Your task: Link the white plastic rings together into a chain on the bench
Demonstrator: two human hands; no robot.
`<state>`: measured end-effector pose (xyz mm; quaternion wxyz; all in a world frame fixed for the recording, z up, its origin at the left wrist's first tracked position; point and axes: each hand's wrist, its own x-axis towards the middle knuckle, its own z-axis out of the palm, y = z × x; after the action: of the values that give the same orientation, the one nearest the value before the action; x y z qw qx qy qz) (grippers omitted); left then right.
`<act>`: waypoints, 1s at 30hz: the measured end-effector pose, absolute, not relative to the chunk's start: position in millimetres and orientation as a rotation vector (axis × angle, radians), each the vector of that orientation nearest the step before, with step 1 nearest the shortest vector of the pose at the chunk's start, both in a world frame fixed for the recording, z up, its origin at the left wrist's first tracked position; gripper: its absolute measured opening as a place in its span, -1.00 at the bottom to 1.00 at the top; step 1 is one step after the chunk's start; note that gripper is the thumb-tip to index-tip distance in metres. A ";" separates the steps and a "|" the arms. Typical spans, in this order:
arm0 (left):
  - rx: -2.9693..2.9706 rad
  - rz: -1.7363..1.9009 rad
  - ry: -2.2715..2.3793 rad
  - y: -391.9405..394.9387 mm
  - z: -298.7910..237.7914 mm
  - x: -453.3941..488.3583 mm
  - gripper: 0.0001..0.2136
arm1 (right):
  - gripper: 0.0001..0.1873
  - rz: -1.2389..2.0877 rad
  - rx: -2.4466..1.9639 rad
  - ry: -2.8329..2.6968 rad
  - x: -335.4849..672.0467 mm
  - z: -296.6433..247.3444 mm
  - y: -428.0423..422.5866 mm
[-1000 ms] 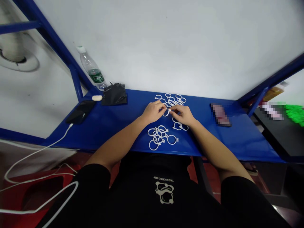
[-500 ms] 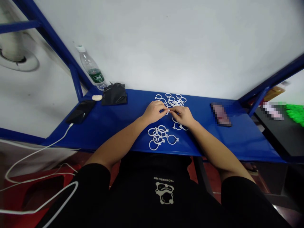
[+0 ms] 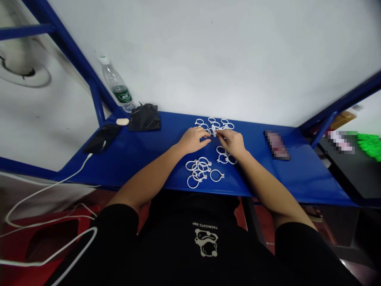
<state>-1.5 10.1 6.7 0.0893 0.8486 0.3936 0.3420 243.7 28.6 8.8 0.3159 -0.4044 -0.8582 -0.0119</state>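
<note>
At frame centre, the left hand (image 3: pixel 193 140) and right hand (image 3: pixel 233 142) pinch a small white plastic ring (image 3: pixel 213 131) together above the blue metal shelf (image 3: pixel 143 153), more white rings (image 3: pixel 201 169) just below

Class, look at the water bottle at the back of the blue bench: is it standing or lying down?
Standing: the water bottle rests on its base, capped end uppermost.

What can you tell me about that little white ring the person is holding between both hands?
The white ring looks like thin plastic, largely hidden in the grip, so its full shape is unclear. The left hand and the right hand pinch it from either side, just above the blue table, near the far cluster of similar rings.
</note>
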 end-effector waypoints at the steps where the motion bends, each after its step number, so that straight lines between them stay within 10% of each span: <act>1: 2.532 0.947 1.121 8.4 8.3 -2.5 -0.91 | -0.69 -0.074 -1.101 -2.239 245.7 10.0 30.0; 12: 2.567 0.334 0.894 -10.6 17.9 0.5 -0.89 | -0.72 0.041 -1.215 -2.158 250.0 7.5 37.4; 30: 2.586 0.351 1.058 -8.8 18.0 1.0 -0.86 | -0.72 0.275 -1.197 -2.371 251.8 7.9 37.3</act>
<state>1.0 -8.8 18.0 0.1624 0.9062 0.3707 0.1229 251.8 37.3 7.9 0.2334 -0.4360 -0.8634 0.1002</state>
